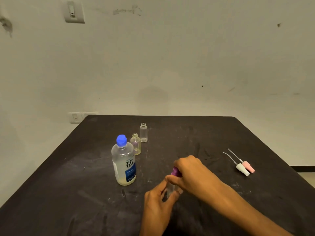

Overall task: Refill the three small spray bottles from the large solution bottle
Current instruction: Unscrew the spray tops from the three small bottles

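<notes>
Scuffed matt table (221, 137) (dark); clear glossy-plastic solution bottle (123, 160).

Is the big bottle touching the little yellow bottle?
Cannot tell. In the head view the big bottle overlaps the little yellow bottle behind it, hiding any gap.

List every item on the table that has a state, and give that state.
Solution bottle: upright, blue cap on, low on liquid.
Yellowish bottle: upright, uncapped.
Clear bottle: upright, uncapped, looks empty.
Third bottle: held by left hand, purple sprayer on it, gripped by right hand.
White sprayer: off, lying flat.
Pink sprayer: off, lying flat beside the white one.
</notes>
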